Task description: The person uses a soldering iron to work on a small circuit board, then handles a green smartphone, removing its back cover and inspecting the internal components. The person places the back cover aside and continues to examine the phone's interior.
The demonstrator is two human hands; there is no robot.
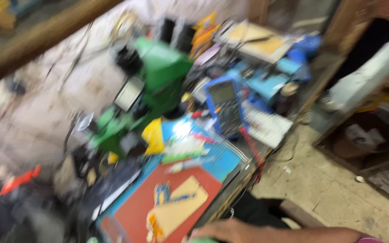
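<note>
Cramped electronics repair workshop, seen through motion blur.
A green stereo microscope [158, 76] stands on a crowded workbench [230, 189] beside a blue-cased multimeter [225, 107], a white keyboard [266, 126] and loose cables, with a red work mat [138, 204] at the front, against a stained wall [46, 103] and over a worn tiled floor [338, 198].

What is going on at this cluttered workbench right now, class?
The picture is badly blurred by camera motion. One hand shows at the bottom edge, resting by the near edge of a red mat with a tan card-like piece on it; which hand it is, and whether it holds anything, cannot be told. Farther back on the bench stand a green microscope-like device and a blue handheld meter. No hand touches either.
</note>
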